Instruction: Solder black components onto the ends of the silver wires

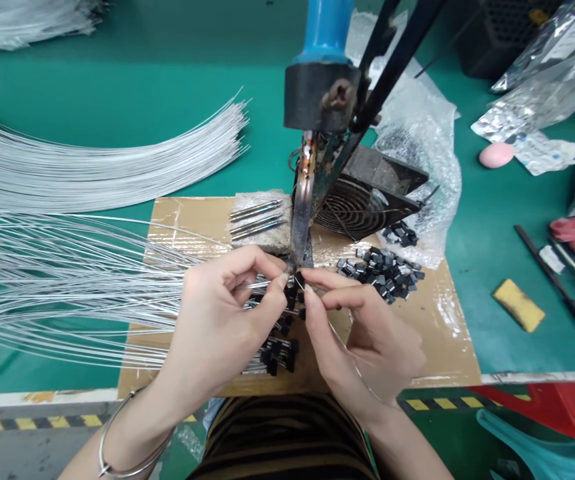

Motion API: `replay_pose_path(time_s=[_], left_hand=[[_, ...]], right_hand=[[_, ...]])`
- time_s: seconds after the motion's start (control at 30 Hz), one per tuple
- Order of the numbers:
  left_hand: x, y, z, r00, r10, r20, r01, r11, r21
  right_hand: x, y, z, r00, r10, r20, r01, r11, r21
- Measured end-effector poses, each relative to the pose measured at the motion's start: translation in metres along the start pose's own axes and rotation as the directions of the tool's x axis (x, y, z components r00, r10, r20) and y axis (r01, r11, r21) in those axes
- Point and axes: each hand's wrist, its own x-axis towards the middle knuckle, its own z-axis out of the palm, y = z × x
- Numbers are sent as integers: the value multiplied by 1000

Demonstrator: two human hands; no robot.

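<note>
Under the iron: left hand pinches a wire, right hand a black part.
Hold both grips dead steady at the tip.

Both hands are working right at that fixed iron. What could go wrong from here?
1. The left hand and right hand pinch a wire and a small black component directly under the soldering iron tip. A small slip could burn a fingertip.
2. The loose wires fan out beside the left hand. Snagging them might pull the joint out of line.
</note>
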Motion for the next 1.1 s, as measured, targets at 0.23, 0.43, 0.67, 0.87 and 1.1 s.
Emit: replay_pose_path(time_s=[0.23, 0.43, 0.67, 0.87, 1.1], left_hand=[[0, -4, -2, 999, -31, 41, 30, 999, 15], [-4, -11, -8, 999, -31, 31, 30, 999, 40], [-12, -19, -21, 999, 51, -1, -50, 983, 175], [-15, -29, -26, 974, 225, 22, -221, 924, 312], [-23, -28, -37, 945, 325, 30, -314, 881, 354]], right_hand=[[-1, 0, 0, 993, 114, 30, -116, 986, 117], [11, 14, -31, 897, 405, -177, -358, 901, 243], [11, 48, -81, 805, 571, -159, -442, 758, 480], [0, 58, -70, 841, 502, -201, -435, 849, 299], [-3, 61, -66, 850, 474, -230, -413, 871, 268]])
